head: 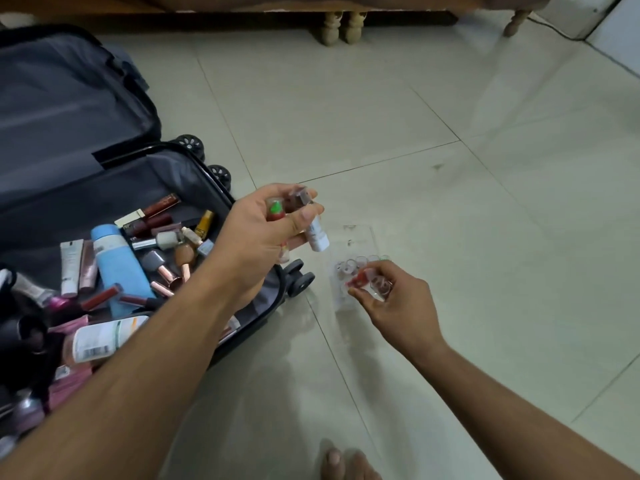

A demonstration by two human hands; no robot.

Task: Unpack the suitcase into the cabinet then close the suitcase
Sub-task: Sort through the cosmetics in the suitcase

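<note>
Suitcase (114,188) lies open on the floor (415,133) at nine o'clock, its near half heaped with cosmetics (114,271). My left hand (263,230) grips several small bottles (298,216) above its edge. My right hand (391,299) pinches a small red-and-clear item (367,280) over a clear organizer (356,258) at four o'clock.

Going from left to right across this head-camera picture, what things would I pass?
Open suitcase full of cosmetics → blue bottle inside it → left hand gripping several small bottles → clear plastic organiser on the floor → right hand pinching a small red-capped item → bare floor tiles.
</note>
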